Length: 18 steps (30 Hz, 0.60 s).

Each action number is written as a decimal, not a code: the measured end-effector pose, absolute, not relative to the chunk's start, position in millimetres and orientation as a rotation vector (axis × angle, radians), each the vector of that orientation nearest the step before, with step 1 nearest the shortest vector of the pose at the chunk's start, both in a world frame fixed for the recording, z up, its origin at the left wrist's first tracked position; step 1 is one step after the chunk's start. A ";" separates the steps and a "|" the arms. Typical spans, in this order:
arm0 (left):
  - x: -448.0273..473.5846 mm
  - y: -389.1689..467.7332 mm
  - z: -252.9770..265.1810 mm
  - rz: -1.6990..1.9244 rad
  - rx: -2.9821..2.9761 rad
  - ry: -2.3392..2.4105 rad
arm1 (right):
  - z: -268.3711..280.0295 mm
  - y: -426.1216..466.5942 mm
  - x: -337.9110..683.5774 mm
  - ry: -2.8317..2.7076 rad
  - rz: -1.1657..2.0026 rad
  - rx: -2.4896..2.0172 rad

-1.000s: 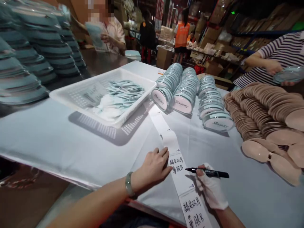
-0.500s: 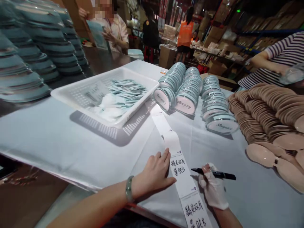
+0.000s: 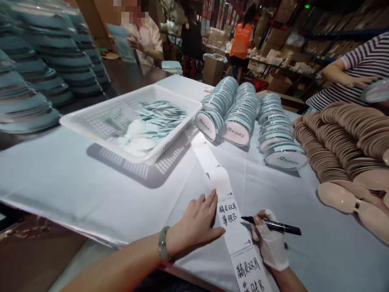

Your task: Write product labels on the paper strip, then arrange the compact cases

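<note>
A long strip of white labels (image 3: 238, 235) runs down the table toward me, with black handwritten characters on its two nearest labels. My left hand (image 3: 197, 221), bare and with a bracelet (image 3: 163, 243) at the wrist, lies flat with fingers stretched out; fingertips and thumb touch the strip's left edge. To the right of the strip, my right hand (image 3: 272, 243) wears a white glove that leaves some fingertips bare. It grips a black marker pen (image 3: 282, 227), whose tip points left at the strip's right edge, close to the writing. Whether the tip touches paper I cannot tell.
Beyond the strip stands a white plastic basket (image 3: 136, 158) holding thin packets. Rows of clear oval cases (image 3: 238, 132) line the back. Beige oval pieces (image 3: 337, 196) are stacked at right, tall blue-green stacks (image 3: 27, 89) at left. A person in stripes (image 3: 361, 69) works at right.
The marker and my right hand have shifted slightly left toward the strip. My left hand stays put on it. The striped person's hand and held item have moved.
</note>
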<state>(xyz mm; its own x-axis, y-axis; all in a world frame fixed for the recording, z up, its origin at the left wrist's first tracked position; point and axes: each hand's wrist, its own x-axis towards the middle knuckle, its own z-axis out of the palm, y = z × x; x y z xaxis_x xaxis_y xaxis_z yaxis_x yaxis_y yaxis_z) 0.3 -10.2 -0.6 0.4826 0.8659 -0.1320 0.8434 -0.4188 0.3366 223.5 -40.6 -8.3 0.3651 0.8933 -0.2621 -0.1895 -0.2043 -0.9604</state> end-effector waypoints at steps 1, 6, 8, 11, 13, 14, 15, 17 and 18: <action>0.3 -10.1 -0.8 0.092 2.374 1.436 | -9.4 -41.0 224.4 -0.707 1.143 -1.433; 0.2 -9.4 0.0 0.098 2.362 1.432 | -13.9 -43.1 227.7 -0.814 1.101 -1.438; 0.3 -9.3 0.4 0.098 2.363 1.428 | -14.3 -43.5 227.9 -0.817 1.115 -1.433; 0.7 -9.2 0.4 0.096 2.369 1.423 | -12.4 -43.0 226.7 -0.812 1.150 -1.443; 0.9 -9.1 -0.1 0.093 2.370 1.425 | -10.5 -42.4 225.5 -0.792 1.135 -1.452; 1.0 -9.0 -0.3 0.093 2.371 1.428 | -10.0 -42.1 225.2 -0.785 1.132 -1.452; 1.0 -8.9 -0.6 0.091 2.370 1.432 | -9.9 -42.0 225.3 -0.781 1.133 -1.448; 0.9 -8.7 -0.9 0.083 2.372 1.433 | -11.4 -42.1 226.4 -0.789 1.140 -1.440; 0.8 -8.7 -1.0 0.080 2.374 1.432 | -12.5 -42.1 227.2 -0.800 1.146 -1.435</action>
<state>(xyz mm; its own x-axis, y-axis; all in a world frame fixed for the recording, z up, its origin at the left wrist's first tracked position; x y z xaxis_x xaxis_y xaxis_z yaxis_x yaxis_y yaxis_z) 0.8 -8.7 -1.0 0.4831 0.8646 -0.1380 0.8438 -0.4176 0.3372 227.2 -42.1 -12.5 0.3092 0.9255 -0.2187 -0.1133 -0.1925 -0.9747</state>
